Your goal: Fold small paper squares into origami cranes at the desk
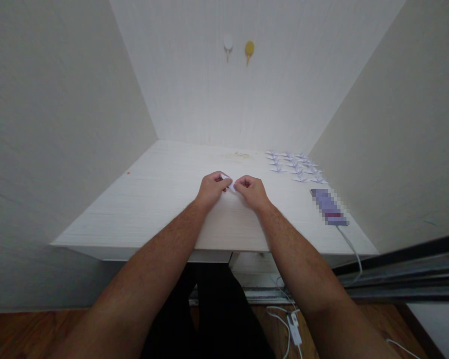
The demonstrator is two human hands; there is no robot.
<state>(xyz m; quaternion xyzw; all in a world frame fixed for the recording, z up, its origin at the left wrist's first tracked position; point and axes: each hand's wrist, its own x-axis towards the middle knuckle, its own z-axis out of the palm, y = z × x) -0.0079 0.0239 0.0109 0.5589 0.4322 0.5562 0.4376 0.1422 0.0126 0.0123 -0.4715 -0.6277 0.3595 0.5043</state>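
Observation:
A small piece of folded white paper (232, 187) is held between my two hands, a little above the middle of the white desk. My left hand (212, 188) pinches its left side between thumb and fingers. On the other side, my right hand (251, 190) grips the right end with thumb and forefinger. Parts of the paper are covered by my fingers, so its full shape cannot be made out. Several white folded paper cranes (300, 178) stand in rows at the back right of the desk.
A phone-like device (329, 207), blurred out, lies at the desk's right with a white cable (351, 244) running off the edge. Two hooks, one white (228, 42) and one yellow (250, 48), are on the back wall. A power strip (294, 329) rests on the floor.

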